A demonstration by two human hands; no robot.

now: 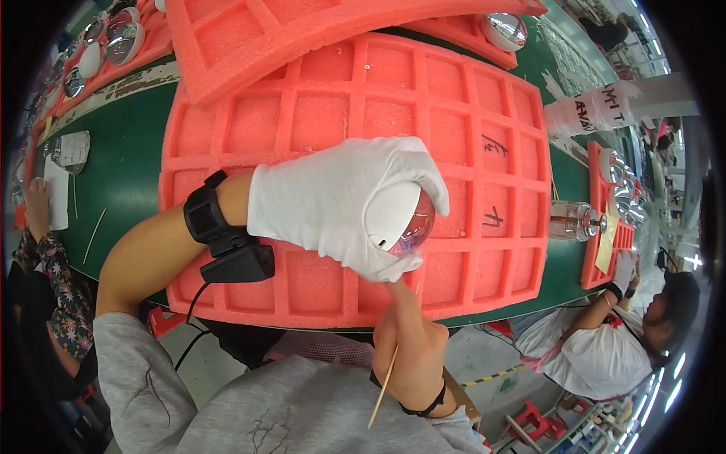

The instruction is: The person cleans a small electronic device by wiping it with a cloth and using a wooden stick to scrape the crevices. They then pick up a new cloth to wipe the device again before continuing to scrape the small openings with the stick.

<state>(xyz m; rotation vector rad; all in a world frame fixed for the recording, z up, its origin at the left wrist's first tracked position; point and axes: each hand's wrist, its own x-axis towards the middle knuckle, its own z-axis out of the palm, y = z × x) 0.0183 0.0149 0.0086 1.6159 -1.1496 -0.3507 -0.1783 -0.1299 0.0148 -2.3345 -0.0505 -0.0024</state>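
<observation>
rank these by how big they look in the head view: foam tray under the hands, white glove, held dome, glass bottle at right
Largest to smallest:
1. foam tray
2. white glove
3. held dome, partly covered
4. glass bottle

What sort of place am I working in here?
Probably a factory assembly workshop, judging by the long green-topped workbench, the large coral-pink foam tray divided into squarish compartments, and a co-worker in a white shirt nearby.
</observation>
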